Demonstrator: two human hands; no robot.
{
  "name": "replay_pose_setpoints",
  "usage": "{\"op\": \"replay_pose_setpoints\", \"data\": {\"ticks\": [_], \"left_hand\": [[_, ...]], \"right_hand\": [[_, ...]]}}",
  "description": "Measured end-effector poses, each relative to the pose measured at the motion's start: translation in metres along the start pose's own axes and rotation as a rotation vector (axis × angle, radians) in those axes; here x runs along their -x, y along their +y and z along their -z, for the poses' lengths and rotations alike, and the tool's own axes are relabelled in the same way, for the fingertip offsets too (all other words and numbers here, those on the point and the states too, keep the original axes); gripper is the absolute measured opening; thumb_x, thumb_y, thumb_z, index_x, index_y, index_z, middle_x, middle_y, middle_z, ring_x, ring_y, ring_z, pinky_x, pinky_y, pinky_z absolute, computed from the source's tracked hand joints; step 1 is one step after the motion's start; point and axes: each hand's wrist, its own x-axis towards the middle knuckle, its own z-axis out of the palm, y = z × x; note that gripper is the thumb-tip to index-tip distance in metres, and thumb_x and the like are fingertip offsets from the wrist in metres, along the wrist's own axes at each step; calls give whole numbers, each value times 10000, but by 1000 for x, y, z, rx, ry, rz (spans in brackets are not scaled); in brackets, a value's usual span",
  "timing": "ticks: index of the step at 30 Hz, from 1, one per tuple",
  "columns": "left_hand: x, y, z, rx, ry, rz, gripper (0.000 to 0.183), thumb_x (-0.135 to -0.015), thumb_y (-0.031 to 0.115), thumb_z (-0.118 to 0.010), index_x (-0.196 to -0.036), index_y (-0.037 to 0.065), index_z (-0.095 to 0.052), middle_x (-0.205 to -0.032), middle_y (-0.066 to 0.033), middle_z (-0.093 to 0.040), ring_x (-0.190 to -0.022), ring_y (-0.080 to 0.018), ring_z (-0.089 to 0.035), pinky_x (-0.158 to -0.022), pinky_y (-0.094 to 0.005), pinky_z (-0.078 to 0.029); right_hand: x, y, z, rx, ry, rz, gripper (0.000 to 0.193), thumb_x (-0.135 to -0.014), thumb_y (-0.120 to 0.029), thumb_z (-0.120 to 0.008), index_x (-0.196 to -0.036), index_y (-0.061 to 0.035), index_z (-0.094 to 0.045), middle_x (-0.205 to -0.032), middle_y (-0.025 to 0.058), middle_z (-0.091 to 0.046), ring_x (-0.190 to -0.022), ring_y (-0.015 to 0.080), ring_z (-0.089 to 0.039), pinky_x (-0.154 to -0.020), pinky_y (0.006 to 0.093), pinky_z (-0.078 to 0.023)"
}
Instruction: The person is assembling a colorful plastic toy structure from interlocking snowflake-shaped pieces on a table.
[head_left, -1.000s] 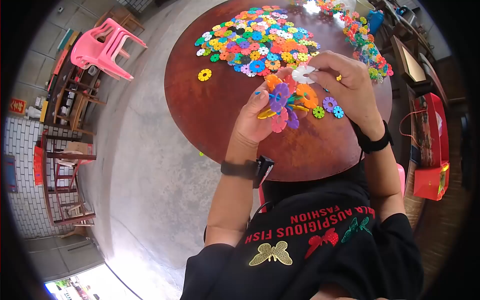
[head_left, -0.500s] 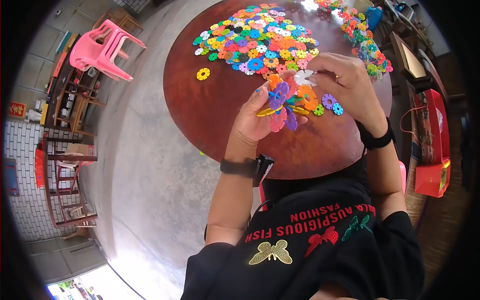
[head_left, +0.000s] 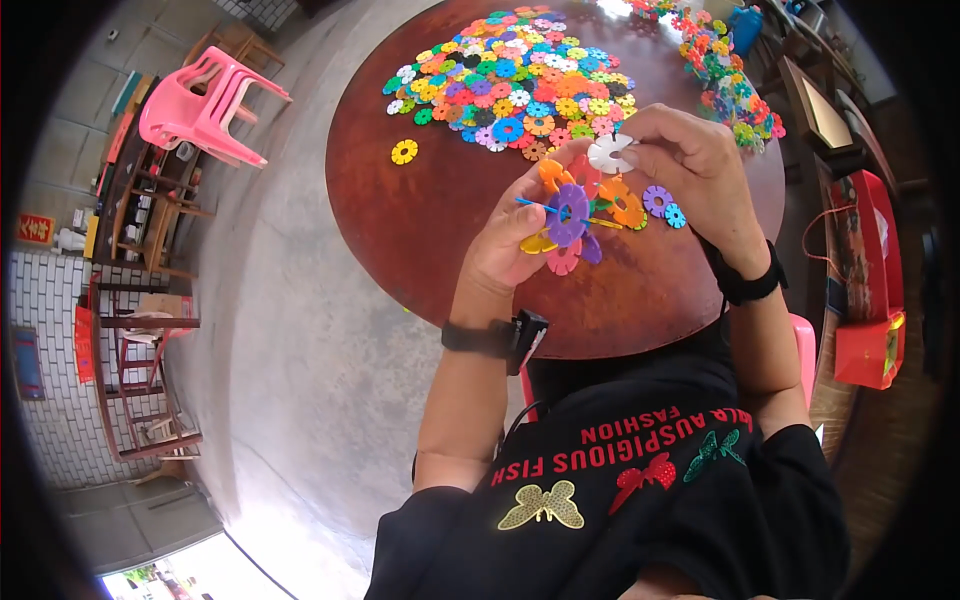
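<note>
My left hand (head_left: 508,235) is closed round a cluster of interlocking flower-shaped plastic discs (head_left: 570,215), coloured purple, orange, yellow, pink and blue. Between the thumb and fingers of my right hand (head_left: 690,165) is a single white disc (head_left: 608,154), held just above the cluster's orange disc (head_left: 622,203); whether the two touch I cannot tell. Beside the hands on the table lie a loose purple disc (head_left: 657,200) and a blue disc (head_left: 675,215). A green disc is partly hidden behind the orange one.
A heap of loose discs (head_left: 510,85) covers the far part of the round brown table (head_left: 400,230). Joined discs (head_left: 735,85) stand along its far right edge. One yellow disc (head_left: 404,152) lies apart at left. Stacked pink chairs (head_left: 205,105) and a red bag (head_left: 868,260) stand beyond the table.
My left hand has turned the cluster, so its purple disc now faces up more fully. The white disc in my right hand is now more plainly visible, tilted over the cluster.
</note>
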Motion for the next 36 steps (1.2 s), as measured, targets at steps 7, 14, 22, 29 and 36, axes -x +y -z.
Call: {"op": "replay_pose_setpoints", "data": {"ticks": [7, 14, 22, 29, 36], "left_hand": [[2, -2, 1, -21, 1, 8, 959, -720, 374, -747, -1414, -48, -238, -1338, -144, -442, -1187, -236, -496, -977, -366, -429], [0, -2, -7, -102, 17, 7, 973, -760, 664, -585, -1443, 62, -243, -1367, -213, -403, -1228, -388, -450, -906, -470, -480], [-3, -6, -2, 155, 161, 8, 879, -806, 708, -440, -1412, 89, -288, -1380, -195, -395, -1235, -409, -430, -979, -595, -381], [-4, -8, -7, 149, 201, 10, 813, -837, 692, -392, -1385, 93, -343, -1366, -148, -431, -1228, -387, -448, -958, -654, -364], [-4, -13, -1, 51, 204, 16, 792, -850, 682, -373, -1386, 100, -353, -1381, -136, -425, -1236, -379, -445, -942, -644, -388]], "right_hand": [[-1, -2, 3, 56, -24, 19, 80, -777, -70, -625, -836, -17, -624, -684, 99, -612, -594, 190, -609, -545, 277, -450], [-4, -4, -1, -20, 65, 16, 78, -782, -43, -618, -853, -12, -623, -689, 79, -630, -591, 141, -622, -536, 262, -458], [5, -18, -12, -138, 172, 48, 83, -784, -14, -626, -864, -15, -602, -690, 35, -601, -578, 59, -546, -523, 207, -415], [-6, -10, -19, 263, 206, 241, 79, -759, -62, -624, -825, -50, -582, -745, 83, -568, -702, 266, -561, -622, 352, -439], [-19, -7, -9, 430, 108, 315, 44, -757, -64, -581, -791, -37, -580, -711, 114, -569, -696, 300, -580, -615, 393, -442]]}}
